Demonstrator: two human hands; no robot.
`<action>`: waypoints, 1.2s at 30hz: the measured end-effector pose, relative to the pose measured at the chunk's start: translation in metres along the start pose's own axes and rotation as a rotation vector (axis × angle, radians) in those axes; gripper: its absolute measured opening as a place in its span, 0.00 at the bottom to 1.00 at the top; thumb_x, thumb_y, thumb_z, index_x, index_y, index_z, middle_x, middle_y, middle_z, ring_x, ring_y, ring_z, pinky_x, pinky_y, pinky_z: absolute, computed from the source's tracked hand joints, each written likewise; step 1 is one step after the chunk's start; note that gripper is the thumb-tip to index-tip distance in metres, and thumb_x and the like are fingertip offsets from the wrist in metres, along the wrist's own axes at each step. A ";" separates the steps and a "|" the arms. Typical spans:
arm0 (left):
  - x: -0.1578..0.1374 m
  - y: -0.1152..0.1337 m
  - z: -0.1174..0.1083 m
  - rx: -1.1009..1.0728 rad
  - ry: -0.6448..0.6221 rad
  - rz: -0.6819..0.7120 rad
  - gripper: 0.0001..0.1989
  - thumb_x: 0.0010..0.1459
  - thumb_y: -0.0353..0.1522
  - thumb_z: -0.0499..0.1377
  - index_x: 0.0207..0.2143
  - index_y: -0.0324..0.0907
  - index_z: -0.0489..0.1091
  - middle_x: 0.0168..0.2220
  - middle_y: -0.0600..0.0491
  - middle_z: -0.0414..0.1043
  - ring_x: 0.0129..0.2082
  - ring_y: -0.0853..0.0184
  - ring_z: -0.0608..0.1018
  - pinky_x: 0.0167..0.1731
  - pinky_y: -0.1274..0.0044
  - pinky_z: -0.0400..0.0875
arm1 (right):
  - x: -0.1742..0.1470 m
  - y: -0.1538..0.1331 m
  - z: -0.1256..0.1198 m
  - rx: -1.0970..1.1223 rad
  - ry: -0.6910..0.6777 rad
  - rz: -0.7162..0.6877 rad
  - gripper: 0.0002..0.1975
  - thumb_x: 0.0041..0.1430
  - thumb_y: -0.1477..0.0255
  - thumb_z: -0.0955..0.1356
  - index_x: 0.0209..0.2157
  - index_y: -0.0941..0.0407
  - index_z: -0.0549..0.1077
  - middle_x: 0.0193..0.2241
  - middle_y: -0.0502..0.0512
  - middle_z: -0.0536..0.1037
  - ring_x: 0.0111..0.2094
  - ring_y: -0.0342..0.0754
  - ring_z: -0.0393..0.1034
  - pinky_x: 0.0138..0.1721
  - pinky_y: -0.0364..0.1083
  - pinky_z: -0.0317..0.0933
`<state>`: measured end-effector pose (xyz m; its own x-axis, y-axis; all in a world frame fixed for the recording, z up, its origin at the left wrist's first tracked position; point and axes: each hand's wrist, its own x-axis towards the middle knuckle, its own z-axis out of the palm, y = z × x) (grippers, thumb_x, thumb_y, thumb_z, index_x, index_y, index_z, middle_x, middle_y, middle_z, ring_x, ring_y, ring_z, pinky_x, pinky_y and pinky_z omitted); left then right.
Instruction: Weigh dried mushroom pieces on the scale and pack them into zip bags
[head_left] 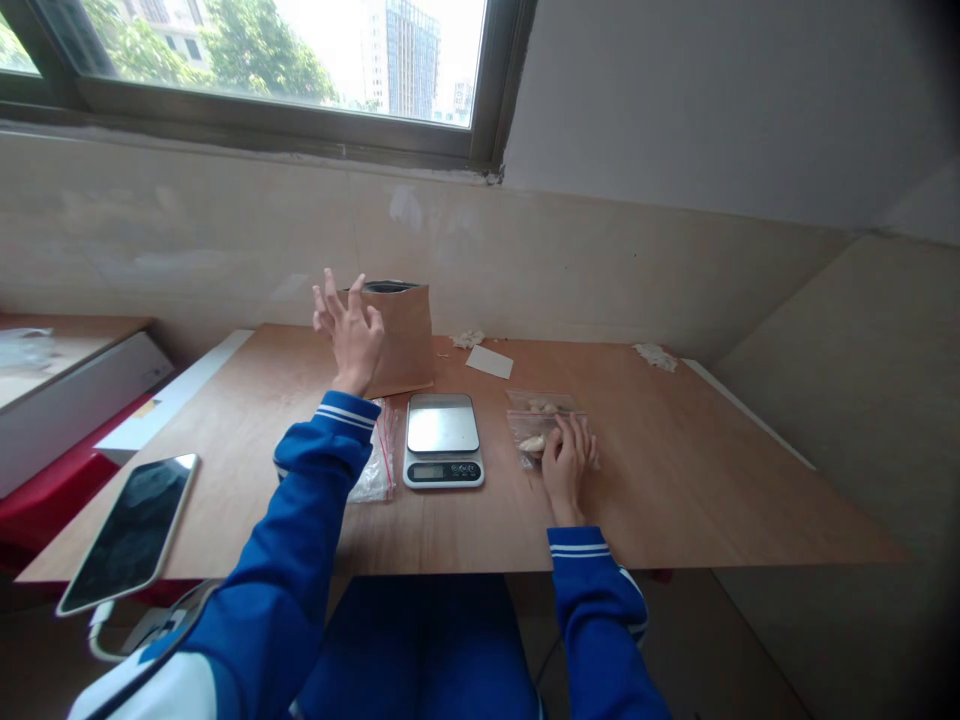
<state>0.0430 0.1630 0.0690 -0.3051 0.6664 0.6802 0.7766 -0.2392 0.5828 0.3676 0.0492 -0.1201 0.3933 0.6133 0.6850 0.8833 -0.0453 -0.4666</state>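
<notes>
My left hand (349, 335) is raised at the left side of a brown paper bag (405, 340), fingers apart and holding nothing that I can see. The paper bag stands upright with its top open. My right hand (568, 460) is on a small clear zip bag (529, 428) lying on the table, its fingers curled over it. Pale pieces (532, 444) show inside that bag. Just behind it lies another zip bag (541, 402) with similar pieces. Between my hands sits a digital kitchen scale (442, 430), nothing on its steel plate.
Clear zip bags (377, 465) lie left of the scale, partly under my left sleeve. A white card (490, 361) and crumpled tissue (468, 340) are at the back, more tissue (655, 357) at the right. A phone (131, 530) with a cable overhangs the table's front left edge.
</notes>
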 end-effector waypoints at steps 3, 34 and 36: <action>0.014 -0.009 0.008 0.035 -0.097 -0.019 0.18 0.59 0.29 0.52 0.52 0.43 0.68 0.68 0.44 0.48 0.69 0.47 0.43 0.61 0.47 0.39 | 0.001 -0.002 -0.001 0.030 0.015 0.006 0.23 0.66 0.67 0.54 0.50 0.62 0.73 0.57 0.67 0.69 0.64 0.57 0.54 0.63 0.63 0.46; -0.167 -0.032 -0.058 -0.597 -0.171 -0.279 0.08 0.44 0.35 0.70 0.32 0.50 0.80 0.39 0.52 0.81 0.44 0.55 0.79 0.43 0.73 0.70 | -0.031 -0.225 -0.031 0.188 -0.562 -0.452 0.17 0.65 0.77 0.58 0.49 0.64 0.73 0.45 0.69 0.77 0.46 0.60 0.72 0.49 0.57 0.67; -0.170 -0.032 -0.058 -0.581 -0.159 -0.278 0.08 0.46 0.35 0.69 0.32 0.50 0.80 0.39 0.52 0.80 0.44 0.55 0.79 0.43 0.72 0.71 | -0.028 -0.229 -0.021 0.151 -0.603 -0.475 0.16 0.64 0.76 0.59 0.49 0.63 0.73 0.47 0.71 0.77 0.47 0.63 0.72 0.51 0.59 0.65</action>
<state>0.0378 0.0159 -0.0397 -0.3314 0.8440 0.4217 0.2434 -0.3554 0.9025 0.1589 0.0258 -0.0210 -0.2632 0.8643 0.4286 0.8609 0.4109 -0.2999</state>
